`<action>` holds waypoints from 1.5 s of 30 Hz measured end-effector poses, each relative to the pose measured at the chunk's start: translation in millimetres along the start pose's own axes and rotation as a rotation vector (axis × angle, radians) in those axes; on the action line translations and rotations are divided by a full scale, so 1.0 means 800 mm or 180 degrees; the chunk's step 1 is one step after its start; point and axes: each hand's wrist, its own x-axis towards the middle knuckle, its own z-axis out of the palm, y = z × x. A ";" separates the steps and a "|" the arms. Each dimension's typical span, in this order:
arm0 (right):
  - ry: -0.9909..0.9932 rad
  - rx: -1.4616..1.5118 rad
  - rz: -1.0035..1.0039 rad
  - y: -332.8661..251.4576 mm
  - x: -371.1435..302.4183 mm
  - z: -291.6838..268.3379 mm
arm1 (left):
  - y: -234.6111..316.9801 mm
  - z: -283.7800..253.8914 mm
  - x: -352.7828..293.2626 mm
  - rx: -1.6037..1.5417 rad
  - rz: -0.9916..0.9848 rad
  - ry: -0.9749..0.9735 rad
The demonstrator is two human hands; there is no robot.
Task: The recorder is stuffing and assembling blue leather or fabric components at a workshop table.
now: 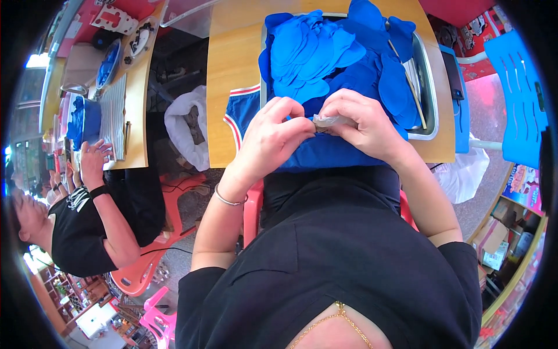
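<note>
My left hand and my right hand meet in front of the tray, fingers closed in a pinch. Between their fingertips is a small greyish, partly see-through piece; its exact kind is too small to make out. Just beyond my hands, a metal tray holds a heap of blue oval fabric pieces. More blue cloth hangs over the near table edge under my hands. Left of my left hand lies a blue piece with red-and-white striped trim.
A thin wooden stick leans across the tray's right side. On the left, another person works at a second table with a blue container. A white sack stands between the tables. A blue plastic chair is at the right.
</note>
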 end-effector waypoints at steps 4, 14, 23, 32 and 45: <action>-0.0177 -0.0266 0.0084 -0.008 0.003 -0.002 | -0.001 0.002 -0.004 0.0265 0.0045 -0.0066; -0.0360 -0.0843 -0.0131 -0.014 0.006 0.005 | -0.004 -0.002 -0.013 0.0874 0.0329 -0.0228; -0.0095 -0.1055 -0.0047 -0.010 0.010 0.019 | -0.002 -0.009 -0.008 0.1108 0.0536 -0.0282; -0.0244 -0.1123 -0.0224 -0.006 0.010 0.023 | -0.011 -0.001 -0.021 0.0777 0.0190 -0.0053; -0.0115 -0.1085 -0.0217 -0.007 0.015 0.037 | -0.011 -0.003 -0.032 0.0862 0.0206 0.0096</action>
